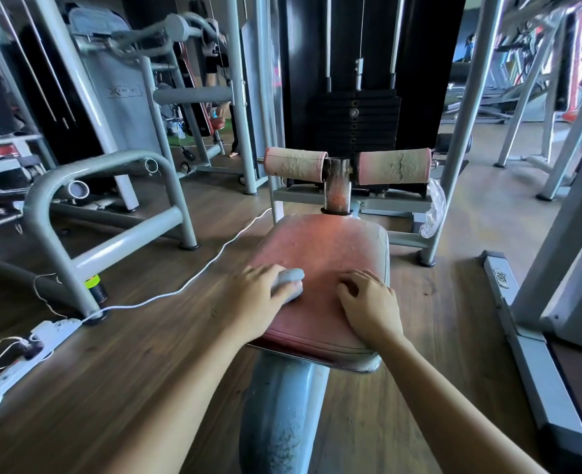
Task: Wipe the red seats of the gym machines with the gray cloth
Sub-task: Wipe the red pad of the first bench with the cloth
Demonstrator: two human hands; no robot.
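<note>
Both hands are on the red seat (327, 248) in the head view: the left hand (259, 297) grips the bunched gray cloth (288, 282) against the seat's near-left part, and the right hand (371, 304) rests beside it, fingers loosely bent, holding nothing. Wiping of this seat looks to be the step in hand. The next stroke likely calls for pressing the cloth evenly across the uncovered middle and toward the far edge.

At 12 o'clock, 2 worn pink roller pads (295, 164) flank a rusty post (338, 186), with a black weight stack (353, 121) behind them. A gray tube frame (105, 200) stands at 10 o'clock on the wooden floor (111, 388), and a black can with a green band (97, 285) sits beside its foot. A white cable (194, 278) runs past to a power strip (19, 357) at 8 o'clock, and a clear plastic bag (433, 213) lies at 2 o'clock.
</note>
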